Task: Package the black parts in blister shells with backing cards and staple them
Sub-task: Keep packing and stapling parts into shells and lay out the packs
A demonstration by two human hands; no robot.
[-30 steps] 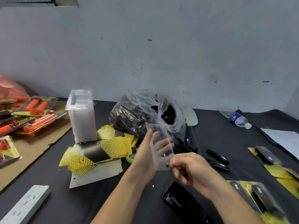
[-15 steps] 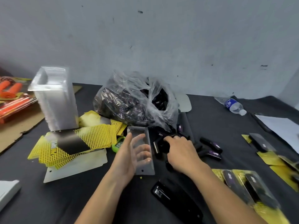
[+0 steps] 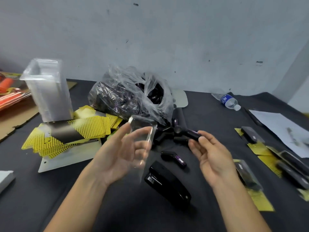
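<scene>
Shell in one hand, part in the other.
The left hand [image 3: 119, 152] holds a clear blister shell [image 3: 142, 136] above the worktop [image 3: 127, 208]; at its 3 o'clock the right hand [image 3: 213, 154] pinches a black part [image 3: 192, 135]. The stapler [image 3: 167, 181] lies at 6 o'clock, the backing cards [image 3: 70, 136] at 9.

Backed by a pale grey-blue wall [image 3: 167, 39] across the whole far side, matt and scuffed. Flecked with small dark marks, one dash [image 3: 135, 4] near the top edge, another smudge [image 3: 259, 62] far right. Broken at the far right by a lighter, slanting strip of wall [image 3: 299, 77], as at a corner. Below, met by a counter [image 3: 209, 119] draped in black cloth, wrinkled along its far right edge. Lit evenly and softly, with only faint shadows on the cloth.
</scene>
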